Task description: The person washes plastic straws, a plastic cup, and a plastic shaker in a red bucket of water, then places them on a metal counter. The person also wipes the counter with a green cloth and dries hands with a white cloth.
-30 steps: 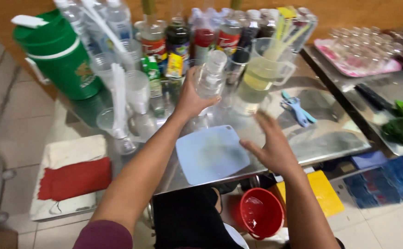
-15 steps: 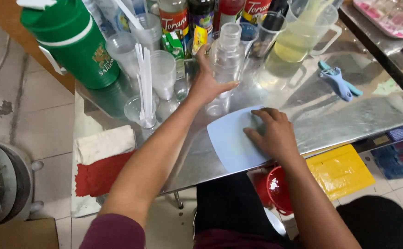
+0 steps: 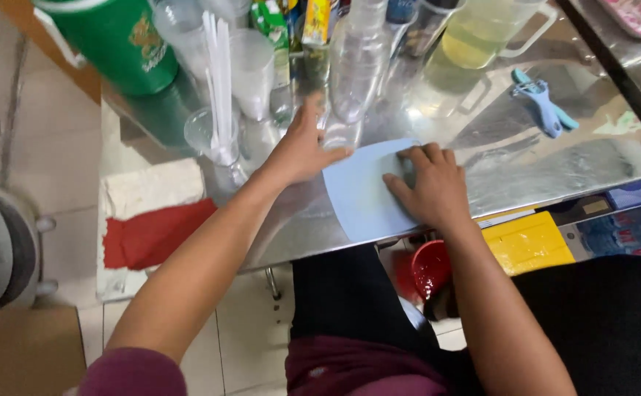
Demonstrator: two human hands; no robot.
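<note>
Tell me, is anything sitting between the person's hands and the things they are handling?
Nothing visible. The left hand is already against the clear plastic bottle, and the right hand lies flat on the light blue cutting mat. The straws in a cup stand off to the left.

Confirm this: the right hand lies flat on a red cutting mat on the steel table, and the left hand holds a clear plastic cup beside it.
Wrong on colour. The head view shows the right hand on a light blue cutting mat, not red. The left hand does hold the clear plastic cup on the steel table.
</note>
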